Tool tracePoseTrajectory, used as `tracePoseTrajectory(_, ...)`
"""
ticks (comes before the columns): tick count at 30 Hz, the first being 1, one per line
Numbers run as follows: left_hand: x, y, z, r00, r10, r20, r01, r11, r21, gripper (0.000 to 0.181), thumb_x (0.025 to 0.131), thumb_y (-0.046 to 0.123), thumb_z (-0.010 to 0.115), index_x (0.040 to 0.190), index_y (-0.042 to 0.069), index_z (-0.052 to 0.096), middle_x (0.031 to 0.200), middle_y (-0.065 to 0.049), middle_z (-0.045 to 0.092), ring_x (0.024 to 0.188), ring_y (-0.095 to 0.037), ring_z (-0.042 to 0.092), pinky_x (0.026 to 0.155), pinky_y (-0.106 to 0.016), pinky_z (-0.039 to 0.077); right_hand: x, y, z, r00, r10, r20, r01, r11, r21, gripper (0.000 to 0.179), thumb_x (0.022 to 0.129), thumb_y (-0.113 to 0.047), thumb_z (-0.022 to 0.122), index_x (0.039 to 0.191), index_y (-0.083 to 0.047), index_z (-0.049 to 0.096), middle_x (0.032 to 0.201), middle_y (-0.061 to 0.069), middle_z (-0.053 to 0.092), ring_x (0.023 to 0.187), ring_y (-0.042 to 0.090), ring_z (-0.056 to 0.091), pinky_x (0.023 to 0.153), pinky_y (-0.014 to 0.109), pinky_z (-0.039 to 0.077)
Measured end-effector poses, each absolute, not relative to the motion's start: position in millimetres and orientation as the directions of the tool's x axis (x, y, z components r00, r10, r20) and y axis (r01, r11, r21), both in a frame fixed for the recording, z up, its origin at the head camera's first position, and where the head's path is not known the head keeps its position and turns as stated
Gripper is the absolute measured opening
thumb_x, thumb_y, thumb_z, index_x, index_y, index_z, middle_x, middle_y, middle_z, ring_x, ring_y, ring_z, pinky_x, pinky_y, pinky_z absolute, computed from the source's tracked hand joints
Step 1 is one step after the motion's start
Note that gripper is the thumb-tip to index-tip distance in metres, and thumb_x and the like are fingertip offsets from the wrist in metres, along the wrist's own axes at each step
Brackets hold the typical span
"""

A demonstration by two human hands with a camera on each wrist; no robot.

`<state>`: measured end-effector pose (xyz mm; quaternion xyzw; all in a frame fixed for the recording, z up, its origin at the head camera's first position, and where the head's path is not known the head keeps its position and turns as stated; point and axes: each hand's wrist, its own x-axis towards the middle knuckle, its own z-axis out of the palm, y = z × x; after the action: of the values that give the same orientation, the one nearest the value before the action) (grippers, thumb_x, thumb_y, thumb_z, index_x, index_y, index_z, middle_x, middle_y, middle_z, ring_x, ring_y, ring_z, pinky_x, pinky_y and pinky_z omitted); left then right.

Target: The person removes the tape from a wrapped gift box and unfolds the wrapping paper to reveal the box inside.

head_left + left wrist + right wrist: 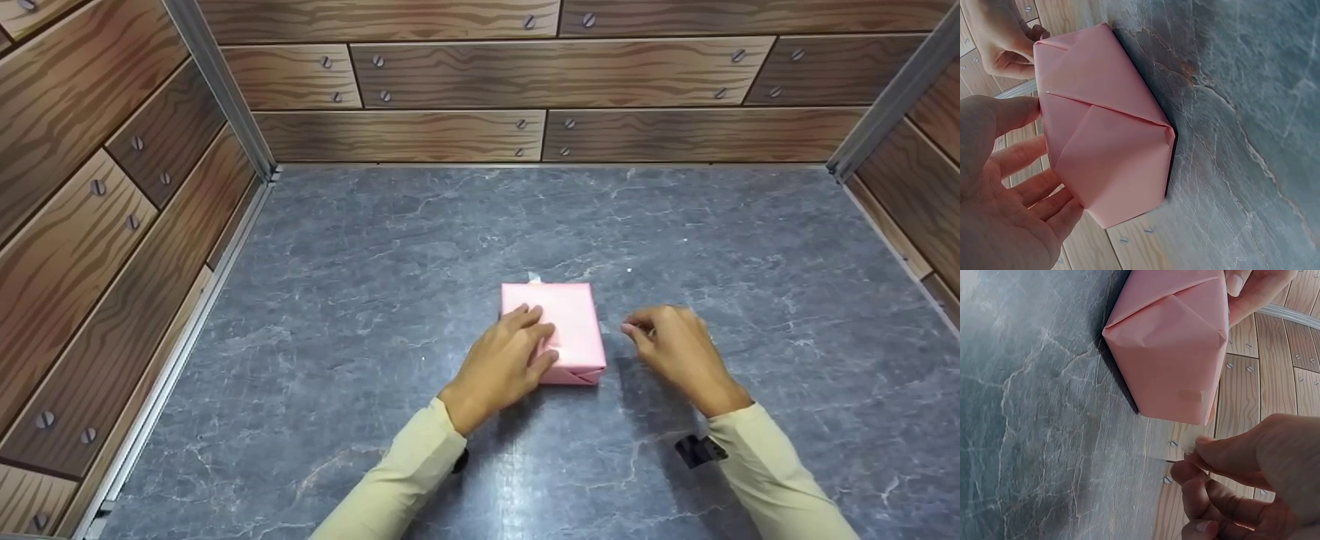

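One grey tabletop [375, 247], with a pink-wrapped box [562, 315] near its middle. Probably light and fairly stiff, smooth and slightly slippery outside, easily creased or torn; best held by the left and right sides, clear of the folded near end [574, 376]. Steadied from the left by the left hand [504, 361], spread loosely over the top. Just to the right, apart from the box, the right hand [679, 349], narrowly pinching clear tape [1190, 438], likely flimsy and sticky, best taken by an edge.
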<state>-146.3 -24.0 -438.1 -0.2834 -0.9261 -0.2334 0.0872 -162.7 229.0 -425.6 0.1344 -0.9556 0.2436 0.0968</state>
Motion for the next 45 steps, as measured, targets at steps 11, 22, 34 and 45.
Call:
tracePoseTrajectory(11, -147, -24, -439, -0.828, 0.482, 0.286, 0.560, 0.733, 0.385, 0.033, 0.097, 0.025, 0.068, 0.124, 0.006, 0.071, 0.142, -0.016, 0.058, 0.138, -0.030, 0.049, 0.115, -0.039, 0.039, -162, 231, -423, -0.954, -0.190, 0.233, -0.279, 0.848, -0.451, 0.015, 0.093, -0.007, 0.069, 0.099, 0.003, 0.078, 0.091, 0.017, 0.076, 0.077, 0.031, 0.069, 0.072, 0.057, 0.053)
tracePoseTrajectory(22, -146, -25, -441, -0.817, 0.488, 0.306, 0.574, 0.738, 0.354, 0.033, 0.098, 0.028, 0.066, 0.123, 0.007, 0.070, 0.141, -0.017, 0.059, 0.137, -0.031, 0.050, 0.113, -0.041, 0.040, -163, 221, -422, -0.918, -0.214, 0.333, -0.356, 0.815, -0.458, 0.012, 0.091, -0.011, 0.075, 0.095, -0.001, 0.080, 0.070, 0.003, 0.067, 0.062, 0.017, 0.054, 0.061, 0.041, 0.049)
tracePoseTrajectory(34, -146, -22, -442, -0.792, 0.494, 0.359, 0.595, 0.756, 0.273, 0.033, 0.097, 0.030, 0.067, 0.120, 0.007, 0.070, 0.137, -0.017, 0.062, 0.130, -0.030, 0.056, 0.106, -0.043, 0.047, -158, 205, -420, -0.864, -0.346, 0.366, -0.496, 0.713, -0.496, 0.013, 0.085, -0.004, 0.080, 0.097, 0.000, 0.078, 0.080, 0.005, 0.070, 0.065, 0.010, 0.059, 0.059, 0.029, 0.053)
tracePoseTrajectory(45, -147, -19, -442, -0.790, 0.484, 0.376, 0.588, 0.771, 0.244, 0.033, 0.096, 0.031, 0.068, 0.117, 0.007, 0.070, 0.133, -0.016, 0.064, 0.126, -0.031, 0.058, 0.106, -0.043, 0.048, -152, 196, -427, -0.810, -0.499, 0.306, -0.586, 0.676, -0.447, 0.027, 0.074, -0.016, 0.090, 0.094, -0.002, 0.077, 0.081, 0.002, 0.064, 0.069, 0.018, 0.061, 0.062, 0.031, 0.052)
